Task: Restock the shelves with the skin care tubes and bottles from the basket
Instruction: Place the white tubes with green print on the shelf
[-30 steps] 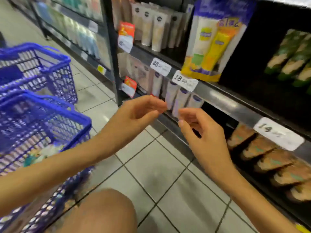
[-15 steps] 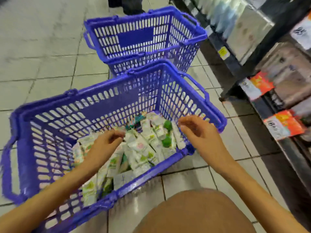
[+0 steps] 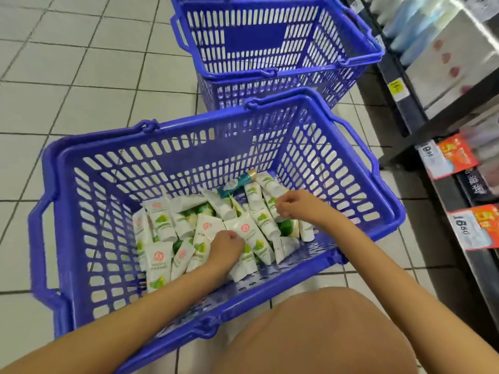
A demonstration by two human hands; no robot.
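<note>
The hands have been brought from the shelves (image 3: pixel 413 114) down into the near blue basket (image 3: pixel 189 124). Left hand (image 3: pixel 226 245) and right hand (image 3: pixel 298 207) are curled onto the white tubes (image 3: pixel 159 220); whether either grip holds one cannot be told. Another pick is judged begun.

I'm looking at a shop aisle, a supermarket or drugstore by the look of it. Two blue plastic shopping baskets stand on a pale tiled floor (image 3: pixel 94 90): the near basket (image 3: pixel 108 211) holds a heap of white skin care tubes (image 3: pixel 162 222), and the far basket (image 3: pixel 270 74) stands behind it. At the right, dark shelves (image 3: pixel 405 103) carry price tags (image 3: pixel 464 230) and red promo cards (image 3: pixel 456 155); the stock there is blurred, perhaps boxed and bottled goods.
</note>
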